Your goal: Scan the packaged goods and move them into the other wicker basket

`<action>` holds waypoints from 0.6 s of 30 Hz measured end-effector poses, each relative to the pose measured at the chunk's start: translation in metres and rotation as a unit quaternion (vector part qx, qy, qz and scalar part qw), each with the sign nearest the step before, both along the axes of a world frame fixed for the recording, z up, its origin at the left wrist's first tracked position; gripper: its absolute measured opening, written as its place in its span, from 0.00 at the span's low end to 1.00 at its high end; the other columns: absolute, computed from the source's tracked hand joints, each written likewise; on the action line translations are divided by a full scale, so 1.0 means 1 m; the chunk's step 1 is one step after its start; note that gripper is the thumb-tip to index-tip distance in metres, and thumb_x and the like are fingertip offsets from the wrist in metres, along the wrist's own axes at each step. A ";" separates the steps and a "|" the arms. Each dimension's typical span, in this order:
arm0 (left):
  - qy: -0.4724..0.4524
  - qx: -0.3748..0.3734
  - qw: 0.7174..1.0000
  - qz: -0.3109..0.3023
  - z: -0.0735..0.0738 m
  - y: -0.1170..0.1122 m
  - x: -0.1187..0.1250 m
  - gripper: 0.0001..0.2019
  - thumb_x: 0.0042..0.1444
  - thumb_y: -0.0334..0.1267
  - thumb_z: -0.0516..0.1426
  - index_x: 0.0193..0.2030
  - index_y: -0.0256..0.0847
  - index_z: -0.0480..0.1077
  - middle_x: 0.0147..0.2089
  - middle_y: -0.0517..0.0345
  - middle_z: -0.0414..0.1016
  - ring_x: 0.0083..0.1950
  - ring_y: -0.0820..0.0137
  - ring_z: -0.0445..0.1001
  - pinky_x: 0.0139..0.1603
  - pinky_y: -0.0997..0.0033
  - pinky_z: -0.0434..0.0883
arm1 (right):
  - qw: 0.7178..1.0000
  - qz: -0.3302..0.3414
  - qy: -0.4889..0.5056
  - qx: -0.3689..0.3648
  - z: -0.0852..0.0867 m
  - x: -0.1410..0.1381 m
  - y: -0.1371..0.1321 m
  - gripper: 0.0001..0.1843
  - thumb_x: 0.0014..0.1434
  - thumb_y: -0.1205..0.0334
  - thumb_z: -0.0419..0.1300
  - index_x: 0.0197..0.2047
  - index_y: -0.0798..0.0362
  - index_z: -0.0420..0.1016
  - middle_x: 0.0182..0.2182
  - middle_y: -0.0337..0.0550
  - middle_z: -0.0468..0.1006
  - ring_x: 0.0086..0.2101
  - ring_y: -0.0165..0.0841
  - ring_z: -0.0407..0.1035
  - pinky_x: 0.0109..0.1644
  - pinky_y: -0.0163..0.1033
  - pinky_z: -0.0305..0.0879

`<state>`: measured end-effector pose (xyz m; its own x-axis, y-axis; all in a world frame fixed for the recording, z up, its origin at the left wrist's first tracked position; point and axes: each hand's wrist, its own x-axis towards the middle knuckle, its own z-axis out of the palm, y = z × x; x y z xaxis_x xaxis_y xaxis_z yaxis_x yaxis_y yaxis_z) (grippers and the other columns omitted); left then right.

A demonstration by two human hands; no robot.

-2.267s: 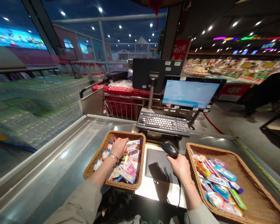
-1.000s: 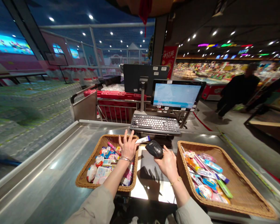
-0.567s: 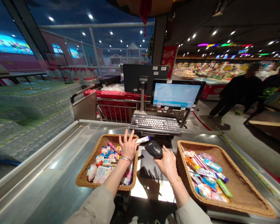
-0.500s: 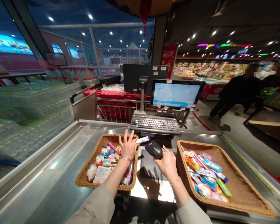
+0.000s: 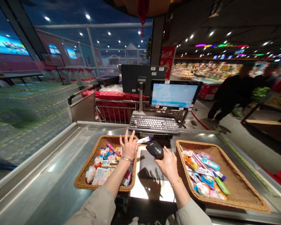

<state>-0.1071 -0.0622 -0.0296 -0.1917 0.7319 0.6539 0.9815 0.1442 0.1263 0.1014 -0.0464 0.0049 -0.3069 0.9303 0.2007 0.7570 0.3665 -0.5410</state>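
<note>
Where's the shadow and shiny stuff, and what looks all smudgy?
All in the head view: a dark shadow, probably from the right hand and black plastic scanner, lies across the flat grey plate; white glare on the silver metal counter; stacked clear plastic packs look smeared.

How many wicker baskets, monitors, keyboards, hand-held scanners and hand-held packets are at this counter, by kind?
Wicker baskets: 2 (left basket, right basket)
Monitors: 2 (dark monitor seen from behind, lit monitor)
Keyboard: 1
Scanner, in the right hand: 1
White packet, in the left hand: 1
Total: 7
</note>
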 end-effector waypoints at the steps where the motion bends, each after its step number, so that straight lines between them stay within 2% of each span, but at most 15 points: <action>1: 0.001 0.002 1.000 -0.002 0.000 0.001 0.001 0.10 0.59 0.45 0.56 0.44 0.49 0.75 0.68 0.59 0.61 0.72 0.47 0.45 0.67 0.32 0.36 | 1.000 -0.005 0.000 0.002 0.000 0.001 0.001 0.10 0.48 0.61 0.58 0.34 0.51 0.78 0.44 0.49 0.80 0.61 0.42 0.59 0.66 0.52 0.46; 4: 0.000 0.006 1.000 -0.010 0.001 0.004 0.004 0.10 0.58 0.45 0.57 0.44 0.49 0.75 0.68 0.58 0.61 0.72 0.46 0.46 0.67 0.32 0.37 | 1.000 -0.027 0.000 0.003 0.000 0.007 0.002 0.10 0.48 0.60 0.58 0.34 0.51 0.78 0.44 0.50 0.80 0.61 0.42 0.60 0.65 0.49 0.51; 8: -0.005 0.007 1.000 -0.025 0.003 0.011 0.012 0.11 0.59 0.46 0.56 0.45 0.49 0.75 0.68 0.58 0.61 0.72 0.47 0.45 0.67 0.32 0.37 | 0.998 -0.064 -0.002 0.000 0.000 0.018 0.006 0.13 0.49 0.60 0.56 0.36 0.54 0.79 0.48 0.54 0.78 0.58 0.41 0.63 0.58 0.43 0.61; 13: -0.010 0.008 0.999 -0.050 0.004 0.022 0.027 0.11 0.59 0.46 0.56 0.45 0.49 0.75 0.68 0.58 0.61 0.72 0.48 0.44 0.67 0.32 0.37 | 0.993 -0.115 -0.006 0.007 -0.001 0.036 0.010 0.15 0.48 0.58 0.57 0.38 0.54 0.79 0.48 0.54 0.77 0.58 0.42 0.63 0.57 0.43 0.61; 18: -0.004 0.013 0.997 -0.079 0.008 0.032 0.046 0.11 0.59 0.46 0.56 0.45 0.49 0.75 0.68 0.57 0.61 0.73 0.48 0.43 0.67 0.32 0.37 | 0.986 -0.165 -0.011 0.017 0.002 0.056 0.013 0.15 0.48 0.56 0.58 0.38 0.51 0.79 0.47 0.50 0.77 0.52 0.42 0.68 0.54 0.43 0.62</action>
<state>-0.0610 -0.0300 -0.0218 -0.0800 0.7362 0.6720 0.9906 -0.0164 0.1359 0.1578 -0.0337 0.0071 0.0069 0.9732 0.2298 0.8490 0.1157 -0.5156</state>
